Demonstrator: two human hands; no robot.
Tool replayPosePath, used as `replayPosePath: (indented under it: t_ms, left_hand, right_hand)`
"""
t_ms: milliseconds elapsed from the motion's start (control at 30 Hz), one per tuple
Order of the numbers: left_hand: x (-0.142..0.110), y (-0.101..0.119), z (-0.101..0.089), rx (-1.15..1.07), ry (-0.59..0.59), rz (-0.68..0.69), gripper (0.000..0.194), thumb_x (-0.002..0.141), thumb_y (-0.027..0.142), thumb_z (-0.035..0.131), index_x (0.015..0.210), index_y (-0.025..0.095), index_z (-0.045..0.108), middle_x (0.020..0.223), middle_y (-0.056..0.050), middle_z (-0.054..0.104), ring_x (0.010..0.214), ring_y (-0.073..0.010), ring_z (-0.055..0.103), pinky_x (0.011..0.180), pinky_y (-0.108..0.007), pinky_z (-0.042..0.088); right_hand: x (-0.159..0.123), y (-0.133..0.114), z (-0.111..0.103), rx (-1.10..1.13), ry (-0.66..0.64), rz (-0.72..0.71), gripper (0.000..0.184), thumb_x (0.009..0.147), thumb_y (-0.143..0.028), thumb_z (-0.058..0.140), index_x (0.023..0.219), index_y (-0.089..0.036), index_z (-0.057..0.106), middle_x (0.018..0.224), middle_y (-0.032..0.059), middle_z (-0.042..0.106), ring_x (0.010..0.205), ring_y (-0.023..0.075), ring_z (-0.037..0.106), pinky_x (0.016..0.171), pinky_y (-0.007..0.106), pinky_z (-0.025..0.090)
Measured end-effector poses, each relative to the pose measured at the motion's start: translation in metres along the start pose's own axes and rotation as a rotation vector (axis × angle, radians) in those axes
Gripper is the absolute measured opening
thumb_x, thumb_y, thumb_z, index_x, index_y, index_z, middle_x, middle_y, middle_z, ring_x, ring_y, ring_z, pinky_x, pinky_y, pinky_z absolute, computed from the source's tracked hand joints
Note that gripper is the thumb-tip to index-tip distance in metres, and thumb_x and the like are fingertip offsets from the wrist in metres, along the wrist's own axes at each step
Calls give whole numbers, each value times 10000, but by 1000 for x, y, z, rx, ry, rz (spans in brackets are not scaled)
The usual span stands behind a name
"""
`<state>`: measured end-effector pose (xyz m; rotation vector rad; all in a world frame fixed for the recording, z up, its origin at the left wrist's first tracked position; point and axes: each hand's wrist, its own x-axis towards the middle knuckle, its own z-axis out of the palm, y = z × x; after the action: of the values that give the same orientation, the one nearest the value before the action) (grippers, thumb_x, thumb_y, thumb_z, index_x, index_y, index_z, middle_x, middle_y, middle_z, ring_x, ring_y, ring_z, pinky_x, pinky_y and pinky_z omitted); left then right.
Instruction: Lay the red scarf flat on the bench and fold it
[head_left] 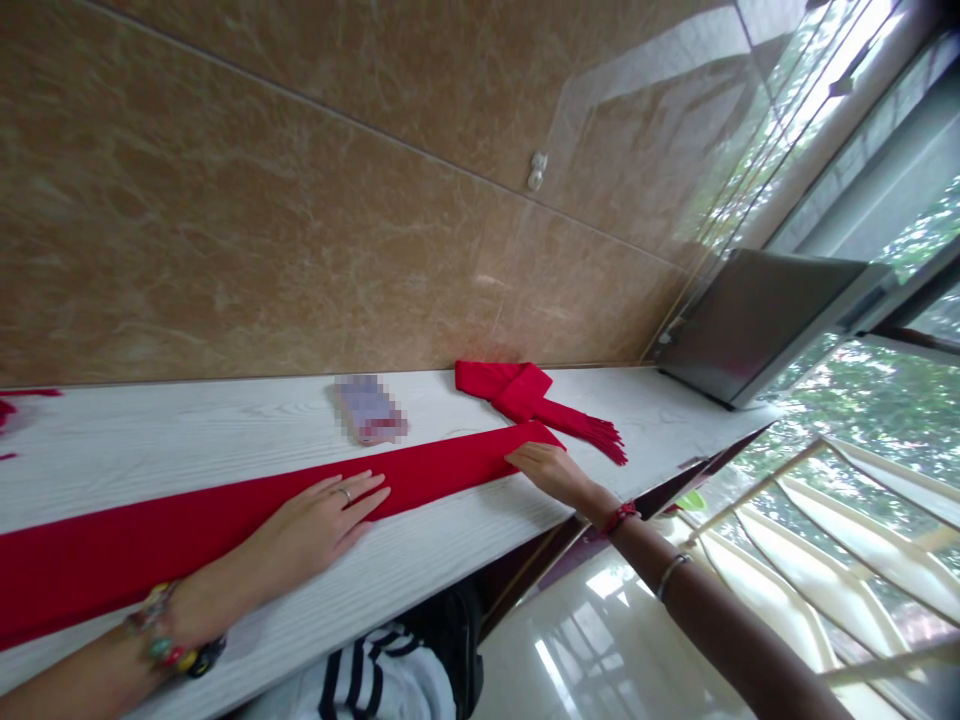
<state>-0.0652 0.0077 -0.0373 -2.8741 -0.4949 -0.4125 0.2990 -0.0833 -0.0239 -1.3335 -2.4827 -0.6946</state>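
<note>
A long red scarf (pixel 442 464) lies stretched along the white tabletop, running out of view on the left. My left hand (pixel 319 520) rests flat on it, fingers extended and slightly apart. At the scarf's right end, my right hand (pixel 544 468) has its fingers closed together on the cloth's edge; the fingertips are partly hidden. Just beyond that end sits a second red scarf (pixel 517 388), folded across itself, its fringe pointing right. A phone-like object (pixel 371 410), blurred out, lies behind the long scarf.
A brown marbled tile wall (pixel 300 220) borders the table's back edge. On the right stand a grey box-like appliance (pixel 765 325) and a pale metal rack (pixel 810 560) near the window. Red strands (pixel 26 395) show at the far left. A striped garment (pixel 382 670) is below the front edge.
</note>
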Motion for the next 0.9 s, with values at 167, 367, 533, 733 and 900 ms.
replayPosePath:
  t_ms: [167,367,533,733,900]
  left_hand:
    - [0,0,0,3,7,2,388,845,133,442,1217,196,529,1259,-86,537,1117,-213,523,939,-360,403]
    - [-3,-3,-1,-19,33,30,453,804,-14,374,1141,199,588,1155,-56,613,1042,-172,568,886,-296,446]
    - [-1,3,-11,-81,85,61,415,801,-23,409,1084,200,616,1043,-55,644,948,-158,590,836,-278,464]
    - [3,8,-16,-108,62,50,380,799,-12,453,1064,200,624,1004,-50,637,886,-152,589,799,-271,472]
    - [1,8,-15,-99,56,45,343,802,8,480,1059,182,628,1001,-60,641,883,-165,593,797,-292,478]
  right_hand:
    - [1,-4,2,-112,4,36,308,914,-139,360,717,-149,597,646,44,578,601,144,511,575,272,406]
    - [-3,-7,6,-113,-13,60,311,908,-151,370,663,-167,562,629,34,553,580,135,488,560,259,398]
    - [-6,-7,1,90,28,70,224,890,-134,384,864,-172,603,828,70,635,772,167,574,675,290,483]
    - [15,-22,1,146,13,49,183,871,-182,456,987,-163,596,927,81,648,863,189,585,765,330,492]
    - [30,-34,6,66,0,-41,211,901,-210,420,909,-158,625,845,74,651,769,175,590,697,308,492]
